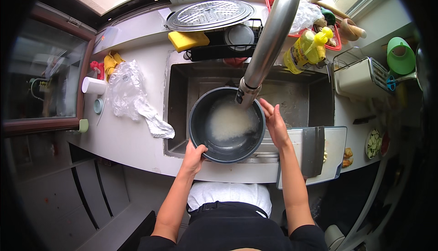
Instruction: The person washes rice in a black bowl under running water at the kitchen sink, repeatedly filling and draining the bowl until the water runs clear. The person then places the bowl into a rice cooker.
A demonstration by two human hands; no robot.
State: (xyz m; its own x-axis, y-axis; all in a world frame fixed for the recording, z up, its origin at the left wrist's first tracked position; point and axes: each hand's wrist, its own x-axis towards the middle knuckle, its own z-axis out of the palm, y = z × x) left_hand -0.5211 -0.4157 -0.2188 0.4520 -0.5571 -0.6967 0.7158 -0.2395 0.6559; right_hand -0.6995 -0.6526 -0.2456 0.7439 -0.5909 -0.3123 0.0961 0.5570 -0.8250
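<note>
A round dark inner pot point(205, 148) is held over the front of the steel sink point(294, 93), under the spout of the kitchen faucet point(270, 35). White grains that look like rice point(231, 121) lie in cloudy water at its bottom. My left hand point(195, 155) grips the pot's near left rim, thumb over the edge. Beside the pot's right wall, my right hand point(276, 124) has its fingers apart and holds nothing; whether it touches the wall I cannot tell. The spout's end reaches over the pot's far rim.
Right of the pot, a cleaver point(313, 152) lies on a white cutting board point(335, 158) that overlaps the sink's edge. Behind the sink stand a yellow detergent bottle point(299, 54), a black rack point(215, 51) and a yellow sponge point(188, 40). A crumpled plastic bag point(126, 90) lies left.
</note>
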